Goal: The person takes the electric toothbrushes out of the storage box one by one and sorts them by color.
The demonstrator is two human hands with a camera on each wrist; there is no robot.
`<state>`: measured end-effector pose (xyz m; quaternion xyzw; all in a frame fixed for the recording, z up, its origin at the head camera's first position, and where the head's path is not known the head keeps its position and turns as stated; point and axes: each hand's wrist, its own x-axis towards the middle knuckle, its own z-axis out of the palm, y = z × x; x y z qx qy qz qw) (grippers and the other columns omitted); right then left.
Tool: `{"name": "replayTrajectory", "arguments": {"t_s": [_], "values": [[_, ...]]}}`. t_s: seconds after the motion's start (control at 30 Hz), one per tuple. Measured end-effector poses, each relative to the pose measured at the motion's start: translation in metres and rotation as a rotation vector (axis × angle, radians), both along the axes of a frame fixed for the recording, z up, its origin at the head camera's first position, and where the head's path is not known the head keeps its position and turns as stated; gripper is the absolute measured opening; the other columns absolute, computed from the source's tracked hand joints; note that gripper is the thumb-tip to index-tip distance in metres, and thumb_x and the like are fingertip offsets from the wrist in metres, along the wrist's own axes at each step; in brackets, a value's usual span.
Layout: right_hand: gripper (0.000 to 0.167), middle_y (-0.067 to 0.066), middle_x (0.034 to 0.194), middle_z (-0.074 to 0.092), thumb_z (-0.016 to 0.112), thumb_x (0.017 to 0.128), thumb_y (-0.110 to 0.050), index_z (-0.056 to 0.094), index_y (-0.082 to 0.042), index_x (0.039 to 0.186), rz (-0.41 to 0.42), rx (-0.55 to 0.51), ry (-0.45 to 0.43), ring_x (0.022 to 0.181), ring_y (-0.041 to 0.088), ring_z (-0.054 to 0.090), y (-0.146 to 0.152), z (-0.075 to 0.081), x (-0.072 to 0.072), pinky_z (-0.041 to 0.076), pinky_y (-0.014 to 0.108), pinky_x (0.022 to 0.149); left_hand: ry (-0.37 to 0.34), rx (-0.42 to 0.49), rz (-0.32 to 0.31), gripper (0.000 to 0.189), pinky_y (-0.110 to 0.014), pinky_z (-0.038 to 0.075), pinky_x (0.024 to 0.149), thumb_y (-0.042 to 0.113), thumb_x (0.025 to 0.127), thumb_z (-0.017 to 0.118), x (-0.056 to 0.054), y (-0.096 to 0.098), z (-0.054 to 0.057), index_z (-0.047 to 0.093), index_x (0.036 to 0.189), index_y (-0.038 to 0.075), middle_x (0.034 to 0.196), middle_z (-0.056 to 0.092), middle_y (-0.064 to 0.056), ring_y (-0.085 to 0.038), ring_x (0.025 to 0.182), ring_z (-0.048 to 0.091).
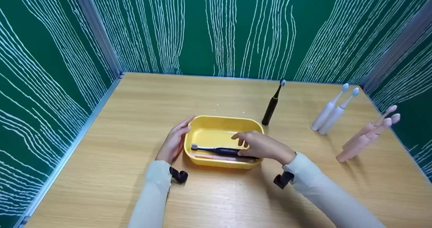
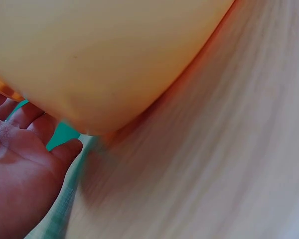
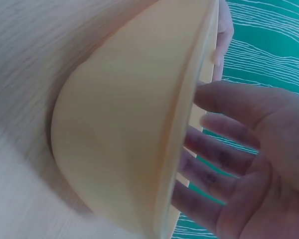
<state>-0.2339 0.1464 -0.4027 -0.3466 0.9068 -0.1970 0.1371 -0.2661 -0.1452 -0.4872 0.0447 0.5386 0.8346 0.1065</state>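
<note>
A yellow plastic tub [image 1: 211,136] stands on the table in the head view. Inside, a black electric toothbrush [image 1: 222,150] lies lengthwise along the near side, its head to the left. Beside it, against the near wall, lies a pink toothbrush [image 1: 216,157]. My left hand [image 1: 173,142] rests against the tub's left end, fingers at the rim. My right hand [image 1: 265,147] reaches over the right end with fingers loosely spread inside, its thumb at the black handle. The right wrist view shows those fingers [image 3: 209,172] passing behind the rim, their tips hidden.
Behind the tub's right corner stands another black electric toothbrush [image 1: 270,108]. Two white ones [image 1: 332,115] stand farther right, and several pink ones [image 1: 359,143] stand near the table's right edge. Green, white-lined panels [image 1: 195,35] enclose the back and sides.
</note>
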Motion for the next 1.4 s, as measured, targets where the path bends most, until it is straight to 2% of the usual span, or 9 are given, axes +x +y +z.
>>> {"name": "replayTrajectory", "arguments": {"t_s": [0.4,0.63,0.93,1.17,1.4], "values": [[0.042,0.013,0.106,0.07,0.068,0.086,-0.01,0.06,0.001,0.125,0.06,0.139,-0.012,0.099,0.027,0.064,-0.011,0.001,-0.004,0.054,0.041,0.089,-0.022,0.0,0.006,0.049,-0.033,0.026,0.12,0.004,0.098,0.041,-0.001,-0.001,0.0,0.036,0.146,0.001,0.158,0.027,-0.01,-0.022,0.145,0.026],[0.037,0.012,0.107,0.07,0.065,0.086,-0.007,0.063,0.0,0.122,0.104,0.194,0.004,0.101,0.028,0.061,-0.015,0.0,-0.004,0.05,0.044,0.095,-0.009,-0.005,-0.004,0.049,-0.035,0.024,0.12,0.003,0.098,0.039,0.0,-0.001,0.001,0.034,0.147,0.0,0.159,0.025,-0.012,-0.025,0.146,0.024],[0.034,0.012,0.105,0.07,0.066,0.08,-0.002,0.069,-0.002,0.114,0.118,0.221,0.064,0.096,0.026,0.062,-0.019,0.002,-0.001,0.051,0.041,0.091,-0.013,-0.008,-0.001,0.049,-0.035,0.026,0.12,0.003,0.098,0.039,-0.001,0.0,0.0,0.034,0.147,0.0,0.158,0.027,-0.012,-0.025,0.145,0.027],[0.021,0.009,0.092,0.069,0.068,0.08,-0.002,0.072,-0.003,0.101,0.149,0.23,0.115,0.076,0.017,0.055,-0.021,0.002,0.001,0.052,0.032,0.074,-0.01,-0.01,0.004,0.049,-0.036,0.024,0.121,0.003,0.098,0.038,-0.001,0.0,0.0,0.034,0.147,-0.001,0.158,0.026,-0.013,-0.025,0.146,0.024],[0.021,0.009,0.092,0.069,0.067,0.079,-0.001,0.072,-0.004,0.099,0.144,0.226,0.133,0.078,0.019,0.058,-0.021,0.003,0.004,0.054,0.033,0.075,-0.016,0.005,0.002,0.049,-0.036,0.026,0.12,0.003,0.098,0.039,-0.001,-0.001,-0.001,0.034,0.147,0.0,0.157,0.028,-0.013,-0.026,0.145,0.026]]}}
